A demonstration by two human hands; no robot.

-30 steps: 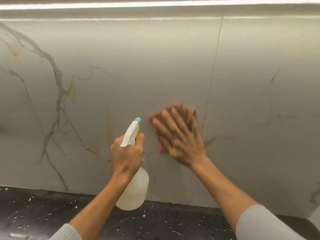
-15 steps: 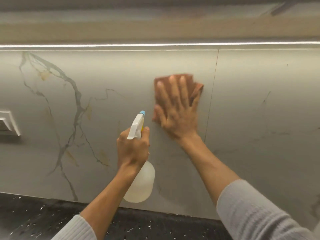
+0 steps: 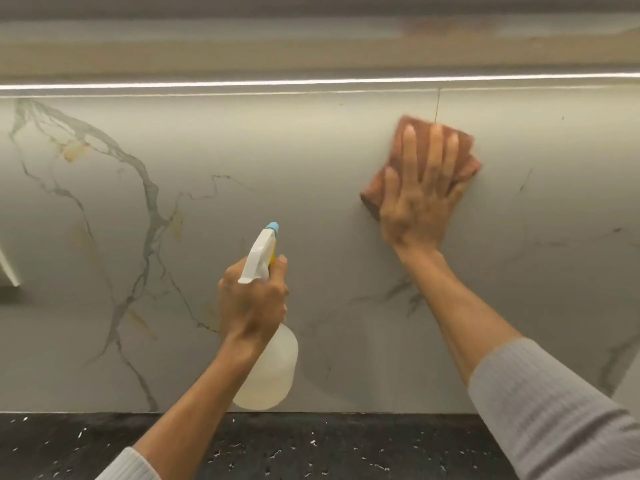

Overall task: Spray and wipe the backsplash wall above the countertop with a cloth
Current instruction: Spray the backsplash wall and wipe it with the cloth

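The backsplash wall (image 3: 311,161) is pale marble-look tile with grey and tan veins. My right hand (image 3: 420,199) lies flat with fingers spread, pressing a folded reddish-brown cloth (image 3: 372,194) against the wall high up, over a vertical tile joint. My left hand (image 3: 251,303) grips the neck of a white spray bottle (image 3: 268,372) with a blue nozzle tip, held upright in front of the lower wall, nozzle aimed at the tile. Both forearms wear grey ribbed sleeves.
A black speckled countertop (image 3: 311,448) runs along the bottom. A bright light strip (image 3: 311,82) glows under the cabinet edge above the wall. A white switch plate (image 3: 8,268) shows at the far left.
My right hand has swept the cloth from low centre up and to the right, across the tile joint. My left hand has kept the bottle in about the same place.
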